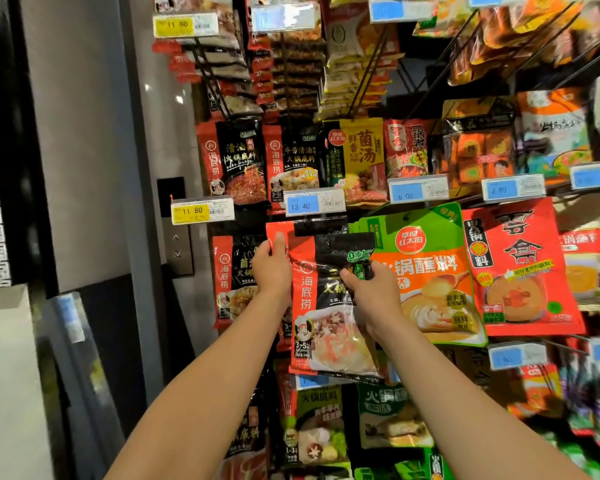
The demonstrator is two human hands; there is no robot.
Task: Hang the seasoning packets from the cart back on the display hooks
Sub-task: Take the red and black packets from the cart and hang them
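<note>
A yellow price tag (pixel 202 210) reading 11 80 is seen at the far left of the display. Just right of it, the left hand (pixel 270 268) is curled round the upper left edge of a red and black seasoning packet (pixel 329 317), printed 海底捞. The packet is held up against the display, below a blue price tag (pixel 314 202) marked 13 40. Its black top strip is pinched by the right hand (pixel 373 292). The hook itself is hidden, so the hang hole should be kept level and eased straight on, with the top strip held taut. Further right, a green and orange packet (pixel 426 271) marked 红太阳 is hung, then blue tags with 6 00 and 3 90.
</note>
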